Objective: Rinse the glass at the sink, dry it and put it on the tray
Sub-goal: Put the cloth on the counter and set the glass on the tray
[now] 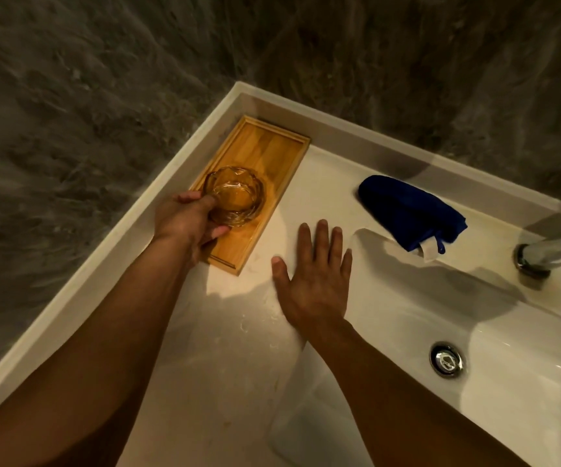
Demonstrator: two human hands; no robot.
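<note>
A clear faceted glass [237,193] stands upright over the near half of a wooden tray [265,146] at the far left of the white counter. My left hand [186,222] grips the glass from its near side, thumb on the rim. I cannot tell whether the glass rests on the tray or hovers just above it. My right hand [312,274] lies flat on the counter, fingers spread, between the tray and the basin, holding nothing. A folded dark blue cloth [410,210] lies on the counter beyond the right hand.
The white sink basin [525,365] with its chrome drain [447,358] opens to the right. A chrome faucet [552,251] stands at the far right edge. A dark stone-look wall [103,79] runs behind and left of the counter's raised rim.
</note>
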